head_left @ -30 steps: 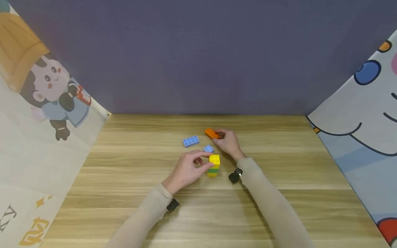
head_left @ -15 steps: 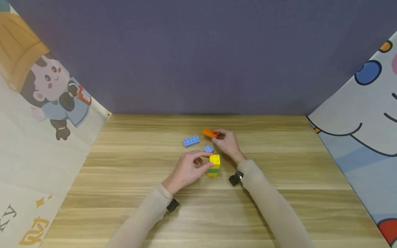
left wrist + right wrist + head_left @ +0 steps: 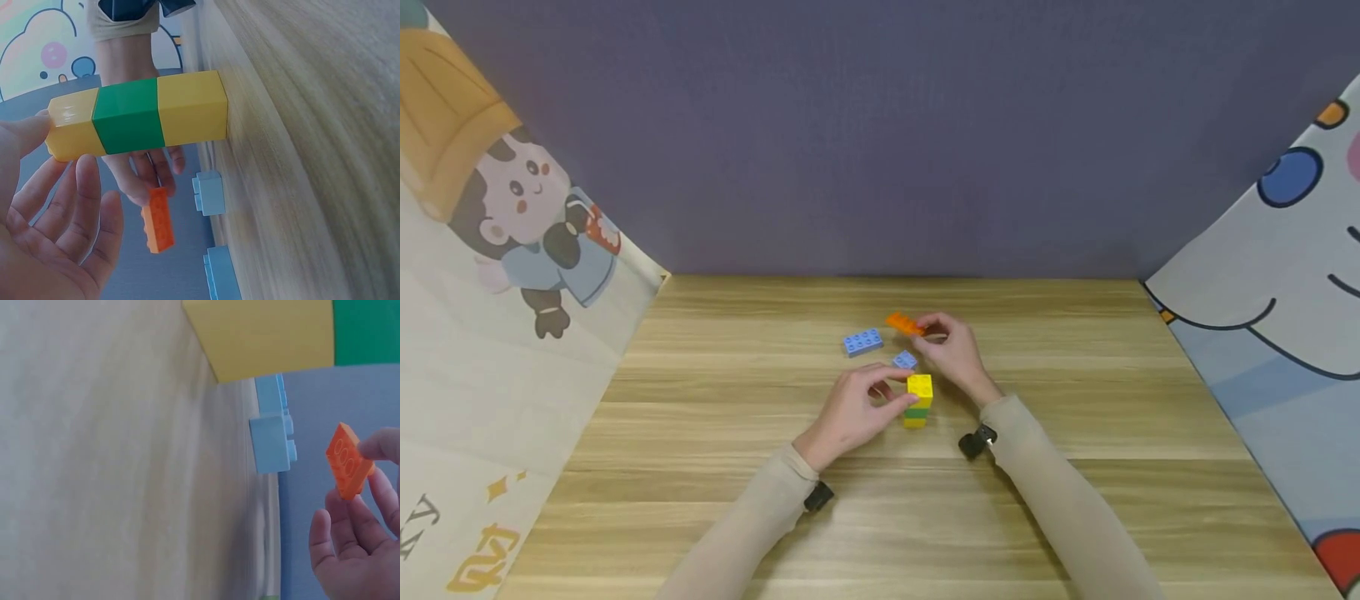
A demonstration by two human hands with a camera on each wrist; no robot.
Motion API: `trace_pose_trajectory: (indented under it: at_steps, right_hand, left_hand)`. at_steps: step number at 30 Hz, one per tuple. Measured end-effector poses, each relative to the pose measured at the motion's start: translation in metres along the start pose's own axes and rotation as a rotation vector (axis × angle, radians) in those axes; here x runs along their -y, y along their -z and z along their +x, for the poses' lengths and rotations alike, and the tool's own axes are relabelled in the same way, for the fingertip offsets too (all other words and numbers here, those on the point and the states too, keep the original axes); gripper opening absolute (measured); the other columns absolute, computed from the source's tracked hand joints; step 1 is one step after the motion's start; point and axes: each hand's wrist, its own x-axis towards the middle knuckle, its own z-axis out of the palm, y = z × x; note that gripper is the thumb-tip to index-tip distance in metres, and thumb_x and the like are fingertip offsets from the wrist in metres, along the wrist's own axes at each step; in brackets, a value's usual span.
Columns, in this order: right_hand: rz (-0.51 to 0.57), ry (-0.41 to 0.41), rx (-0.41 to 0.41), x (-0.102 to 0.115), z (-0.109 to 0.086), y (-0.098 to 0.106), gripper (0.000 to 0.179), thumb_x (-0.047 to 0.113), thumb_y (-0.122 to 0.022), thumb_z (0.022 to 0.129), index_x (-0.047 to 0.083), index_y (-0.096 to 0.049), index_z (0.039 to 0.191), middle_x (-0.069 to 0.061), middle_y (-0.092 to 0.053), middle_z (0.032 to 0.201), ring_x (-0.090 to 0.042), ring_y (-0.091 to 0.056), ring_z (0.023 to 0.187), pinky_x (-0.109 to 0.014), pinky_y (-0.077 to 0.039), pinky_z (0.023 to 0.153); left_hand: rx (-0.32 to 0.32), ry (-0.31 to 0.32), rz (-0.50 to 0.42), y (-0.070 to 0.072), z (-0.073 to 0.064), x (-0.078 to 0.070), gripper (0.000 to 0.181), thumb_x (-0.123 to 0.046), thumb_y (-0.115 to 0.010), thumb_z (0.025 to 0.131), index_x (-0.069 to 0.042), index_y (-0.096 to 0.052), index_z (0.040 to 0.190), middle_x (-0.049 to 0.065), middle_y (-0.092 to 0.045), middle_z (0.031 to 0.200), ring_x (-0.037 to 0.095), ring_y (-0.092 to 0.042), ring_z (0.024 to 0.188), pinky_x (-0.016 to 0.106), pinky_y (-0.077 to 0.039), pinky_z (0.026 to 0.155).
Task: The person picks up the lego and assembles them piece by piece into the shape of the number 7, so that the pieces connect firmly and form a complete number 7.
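Observation:
A tower of toy building bricks (image 3: pixel 916 414), yellow at both ends with green between, stands upright on the wooden table. My left hand (image 3: pixel 857 408) pinches its top yellow brick (image 3: pixel 74 125) between thumb and index finger, the other fingers loosely bent. Beyond the tower, my right hand (image 3: pixel 952 350) holds an orange brick (image 3: pixel 903 323) by one end, tilted and off the table. The brick's hollow underside with round tubes faces the right wrist camera. Between the hands and farther back lie a small blue brick (image 3: pixel 905 360) and a longer blue brick (image 3: pixel 862 342), studs up.
A dark blue-grey panel (image 3: pixel 880 150) rises at the table's far edge. Printed cartoon panels close off the left side (image 3: pixel 535 233) and the right side (image 3: pixel 1240 317). A green bit (image 3: pixel 269 597) shows at the bottom of the right wrist view.
The orange brick has come up off the table in my right hand and tipped, shifting slightly left. My right forearm has drawn back a little; the left hand and tower keep their place.

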Motion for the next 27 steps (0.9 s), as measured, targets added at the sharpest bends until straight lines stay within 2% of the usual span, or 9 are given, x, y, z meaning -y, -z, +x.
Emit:
trace_pose_trajectory:
  at_steps: [6, 13, 20, 23, 27]
  right_hand:
    - [0.036, -0.014, 0.013, 0.006, -0.008, 0.001, 0.024, 0.018, -0.077, 0.085, 0.009, -0.067, 0.105, -0.007, -0.070, 0.113, -0.024, -0.067, 0.103, -0.036, -0.059, 0.086]
    - [0.073, -0.011, 0.028, 0.017, -0.018, 0.003, 0.024, 0.020, -0.076, 0.087, 0.008, -0.067, 0.106, -0.007, -0.070, 0.116, -0.023, -0.066, 0.104, -0.041, -0.058, 0.087]
    - [0.128, -0.035, 0.080, 0.057, -0.039, 0.015, 0.025, 0.011, -0.070, 0.092, -0.003, -0.065, 0.112, -0.016, -0.068, 0.123, -0.031, -0.064, 0.110, -0.046, -0.056, 0.092]
    - [0.142, -0.026, 0.098, 0.058, -0.044, 0.016, 0.026, 0.011, -0.069, 0.093, -0.004, -0.065, 0.113, -0.017, -0.067, 0.125, -0.030, -0.064, 0.110, -0.044, -0.056, 0.092]
    - [0.194, -0.018, 0.102, 0.045, -0.045, 0.015, 0.025, 0.013, -0.069, 0.093, -0.001, -0.066, 0.113, -0.016, -0.067, 0.125, -0.027, -0.063, 0.111, -0.046, -0.055, 0.094]
  left_hand:
    - [-0.004, -0.007, 0.006, 0.000, 0.000, 0.001, 0.034, -0.034, -0.076, 0.088, -0.018, -0.072, 0.118, -0.005, -0.074, 0.107, 0.003, -0.064, 0.074, 0.027, -0.059, 0.073]
    - [0.001, -0.001, 0.012, 0.001, 0.001, 0.000, 0.034, -0.033, -0.076, 0.088, -0.017, -0.072, 0.117, -0.005, -0.074, 0.108, 0.002, -0.064, 0.074, 0.026, -0.059, 0.074]
    - [0.011, 0.005, 0.000, -0.001, 0.001, 0.000, 0.035, -0.033, -0.076, 0.088, -0.017, -0.072, 0.119, -0.004, -0.074, 0.109, 0.002, -0.064, 0.075, 0.027, -0.059, 0.074]
    - [0.018, 0.010, -0.002, -0.001, 0.000, 0.000, 0.036, -0.033, -0.076, 0.088, -0.017, -0.071, 0.120, -0.004, -0.073, 0.111, 0.003, -0.065, 0.076, 0.028, -0.059, 0.074]
    - [0.012, 0.001, -0.004, -0.001, 0.001, 0.000, 0.036, -0.034, -0.076, 0.088, -0.017, -0.071, 0.120, -0.004, -0.073, 0.111, 0.004, -0.065, 0.077, 0.029, -0.059, 0.075]
